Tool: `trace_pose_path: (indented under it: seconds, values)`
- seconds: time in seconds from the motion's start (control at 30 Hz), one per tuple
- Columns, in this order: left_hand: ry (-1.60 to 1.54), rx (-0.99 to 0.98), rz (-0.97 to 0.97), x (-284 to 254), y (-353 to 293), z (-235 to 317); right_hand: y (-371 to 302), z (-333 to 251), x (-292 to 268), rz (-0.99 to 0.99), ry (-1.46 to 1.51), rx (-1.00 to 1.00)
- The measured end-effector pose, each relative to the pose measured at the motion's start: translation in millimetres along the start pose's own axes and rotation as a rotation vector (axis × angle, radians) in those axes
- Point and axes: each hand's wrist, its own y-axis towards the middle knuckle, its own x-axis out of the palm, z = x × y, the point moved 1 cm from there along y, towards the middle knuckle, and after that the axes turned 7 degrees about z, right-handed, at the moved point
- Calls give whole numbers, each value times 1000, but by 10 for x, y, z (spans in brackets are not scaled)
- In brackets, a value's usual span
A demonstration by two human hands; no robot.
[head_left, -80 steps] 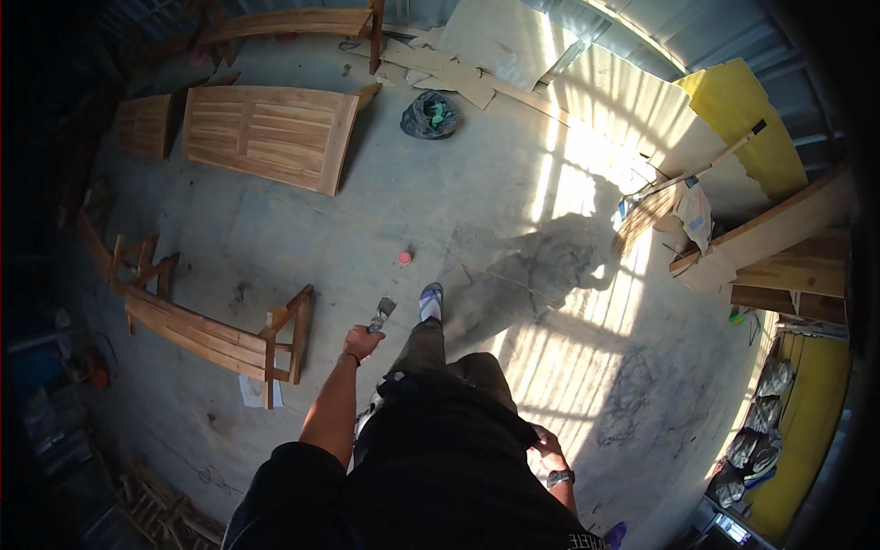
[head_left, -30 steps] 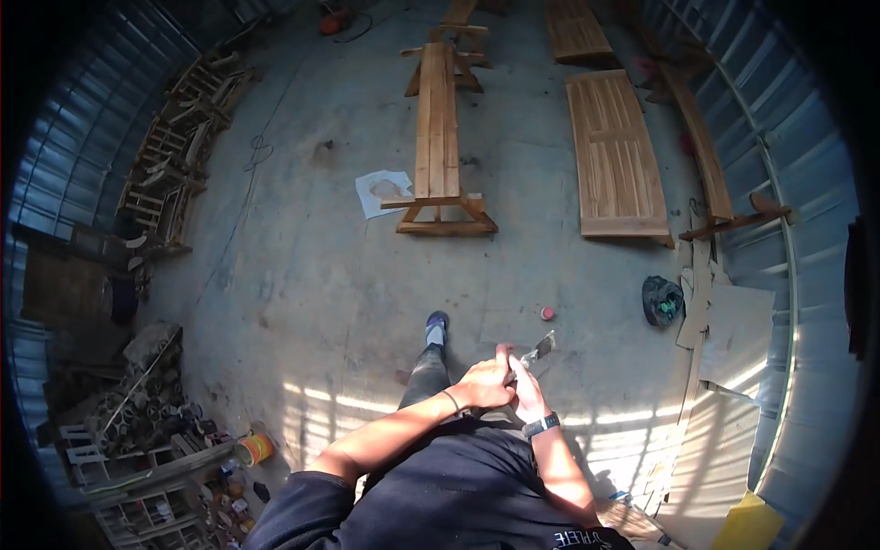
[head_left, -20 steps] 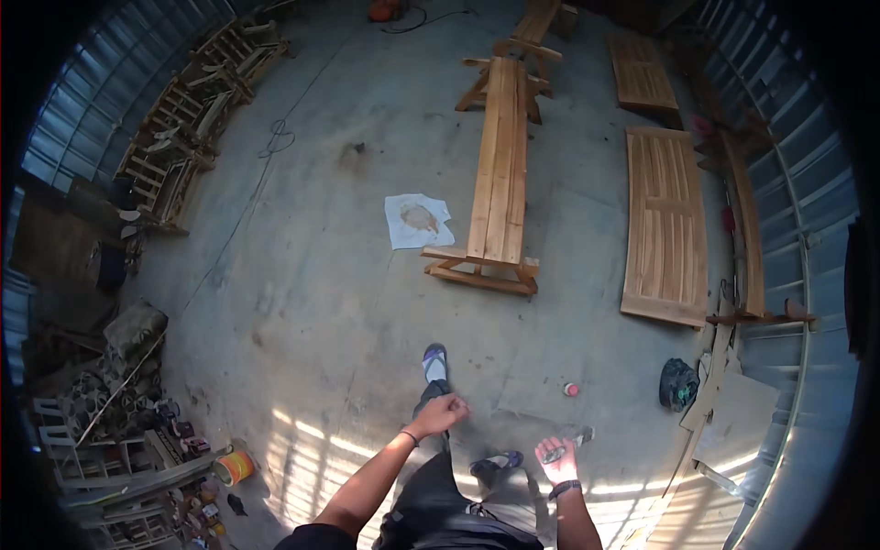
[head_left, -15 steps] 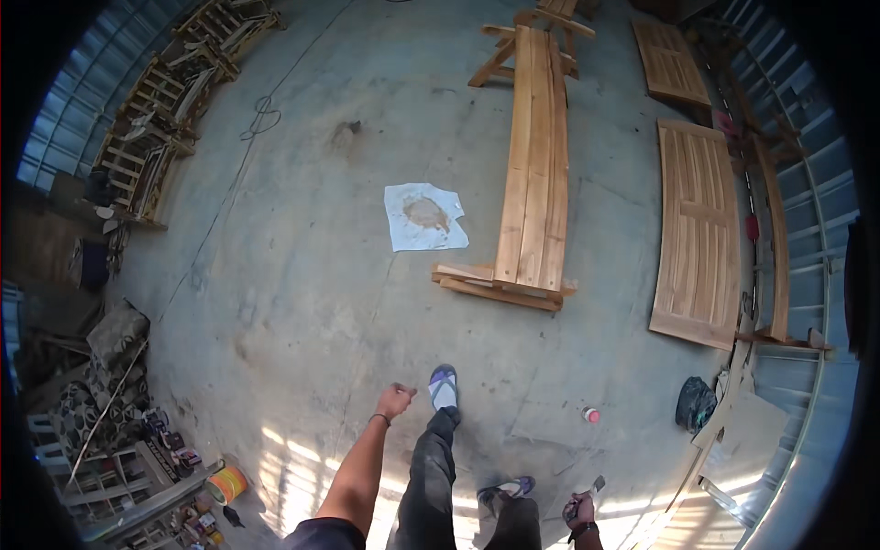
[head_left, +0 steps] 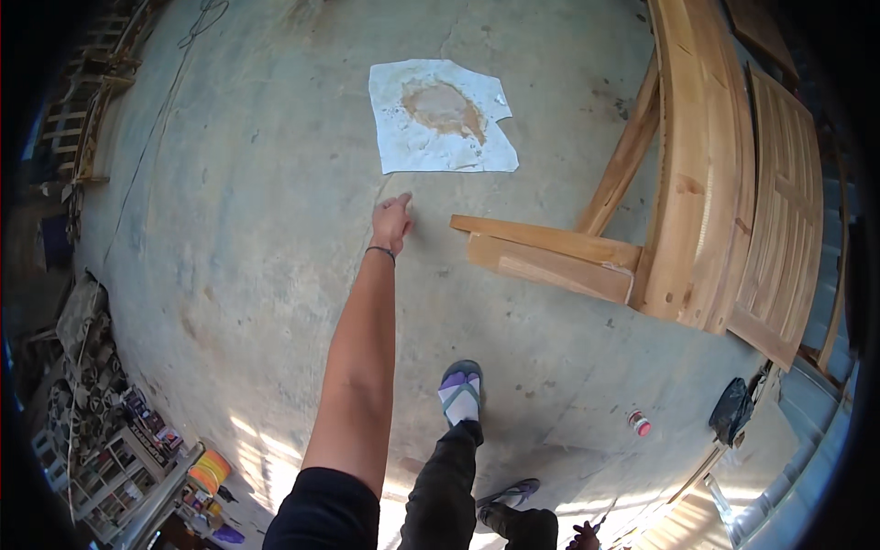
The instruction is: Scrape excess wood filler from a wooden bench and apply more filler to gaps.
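My left hand reaches forward over the concrete floor with its fingers loosely apart and nothing in them. Just ahead of it, not touched, lies a white sheet with a torn notch on its right side. A brown, pasty smear covers the sheet's middle. Low in the picture, partly cut off by the lower edge, my right hand is closed on a putty knife, whose thin blade points up and right. To the right of my left hand, long wooden planks rest on a wooden support.
Panelled wooden doors stand beyond the planks. A small jar with a red lid sits on the floor near a black bag. At lower left are an orange-yellow bucket and patterned cushions. A cable runs along the floor.
I have leaned down and forward, so the sheet and planks appear larger and nearer. My left arm has stretched out toward the sheet. The right hand sits lower in the picture, still holding the putty knife.
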Motion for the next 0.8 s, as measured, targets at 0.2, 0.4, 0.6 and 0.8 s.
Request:
trace_pose_path:
  seconds: [0.2,0.4,0.6,0.8]
  values:
    - [-608,-146,19,456,675,-54,489,-76,113,24,22,-28]
    - [306,227,724,770,598,145,1007,-447,501,181,-30,-301]
    - [595,333,871,852,440,279,1738,-1278,1177,-45,226,-260]
    - [-114,178,419,249,926,278,2107,-1638,1776,-299,452,-343]
